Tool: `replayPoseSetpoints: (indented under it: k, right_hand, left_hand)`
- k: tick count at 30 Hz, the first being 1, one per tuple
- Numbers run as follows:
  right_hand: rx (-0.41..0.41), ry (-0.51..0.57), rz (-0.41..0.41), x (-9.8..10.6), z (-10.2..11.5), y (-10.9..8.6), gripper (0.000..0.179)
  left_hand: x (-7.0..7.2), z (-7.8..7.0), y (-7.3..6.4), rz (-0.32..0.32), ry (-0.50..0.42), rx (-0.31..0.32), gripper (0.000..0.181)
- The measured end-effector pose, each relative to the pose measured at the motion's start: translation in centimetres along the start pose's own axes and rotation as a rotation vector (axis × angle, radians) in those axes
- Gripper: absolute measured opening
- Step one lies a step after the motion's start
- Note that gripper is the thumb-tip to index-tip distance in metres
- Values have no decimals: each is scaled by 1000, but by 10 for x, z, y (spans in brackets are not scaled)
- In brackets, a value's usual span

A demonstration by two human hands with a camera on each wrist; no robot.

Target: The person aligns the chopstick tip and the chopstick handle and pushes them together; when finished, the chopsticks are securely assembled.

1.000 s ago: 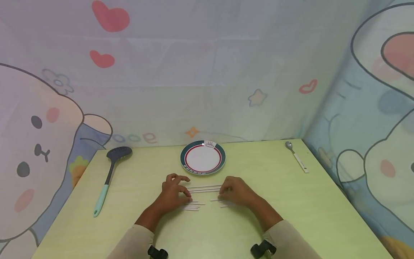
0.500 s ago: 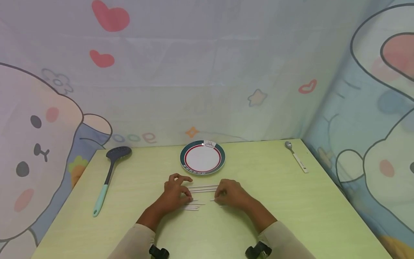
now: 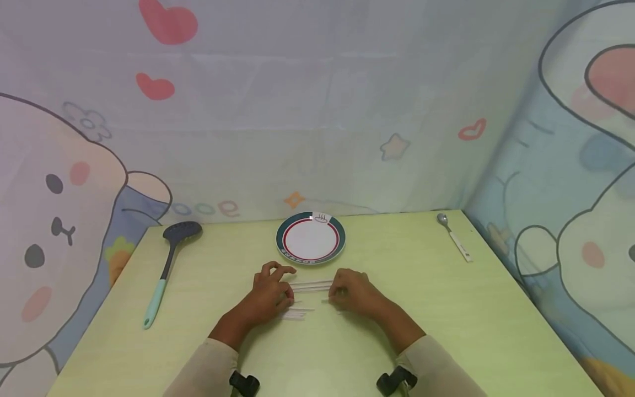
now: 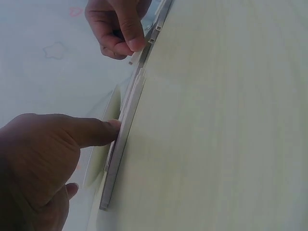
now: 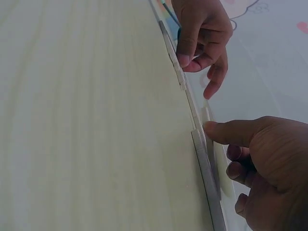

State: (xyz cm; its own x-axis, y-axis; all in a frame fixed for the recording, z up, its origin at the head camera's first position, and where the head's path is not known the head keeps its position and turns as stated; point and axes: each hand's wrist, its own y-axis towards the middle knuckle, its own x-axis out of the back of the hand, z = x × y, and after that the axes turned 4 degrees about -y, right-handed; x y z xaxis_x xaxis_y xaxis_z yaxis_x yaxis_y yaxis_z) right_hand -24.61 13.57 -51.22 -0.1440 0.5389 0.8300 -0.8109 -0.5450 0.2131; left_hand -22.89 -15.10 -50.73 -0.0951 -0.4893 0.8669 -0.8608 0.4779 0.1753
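Note:
Thin white sticks lie crosswise before me in the head view. A longer group (image 3: 311,286) spans between the hands, and shorter sticks (image 3: 296,315) show under the left hand (image 3: 268,295). That hand pinches a stick between thumb and curled index finger, its other fingers raised. Opposite it, the right hand (image 3: 354,293) holds a stick (image 3: 324,301) with thumb and fingertips; the stick's end pokes out leftward. In the left wrist view this stick's end (image 4: 131,61) shows beside the right thumb, near the tabletop. More sticks (image 5: 208,178) lie below the right thumb in the right wrist view.
A round plate (image 3: 310,241) with a dark rim stands just beyond the hands. A slotted ladle (image 3: 163,270) with a mint handle lies at the left, and a small spoon (image 3: 453,237) at the far right. Patterned cloth walls border the yellow table (image 3: 317,353).
The right hand has moved slightly left, toward the left hand, then held still. The left hand has shifted only a little to the right. The head view has tilted slightly.

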Motion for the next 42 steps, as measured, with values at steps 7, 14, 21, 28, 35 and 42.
replayPoseSetpoints:
  k: [7, 14, 21, 28, 35, 42]
  right_hand:
    - [-61, -13, 30, 3, 4, 3, 14]
    - [-49, -12, -3, 3, 2, -2, 13]
    - [-61, 18, -10, 4, 0, -5, 13]
    - [-38, 26, -19, 4, 0, -6, 12]
    - [-8, 34, -22, 3, 0, -6, 12]
    - [-13, 25, 9, 5, 3, -3, 8]
  left_hand:
    - [5, -3, 1, 29, 22, 2, 15]
    - [5, -4, -1, 14, 26, 22, 15]
    - [4, -1, -2, -58, -4, -29, 10]
    - [2, 5, -4, -87, -37, -81, 5]
    - [2, 0, -6, -73, -95, 28, 5]
    - [5, -7, -5, -91, -137, 4, 4]
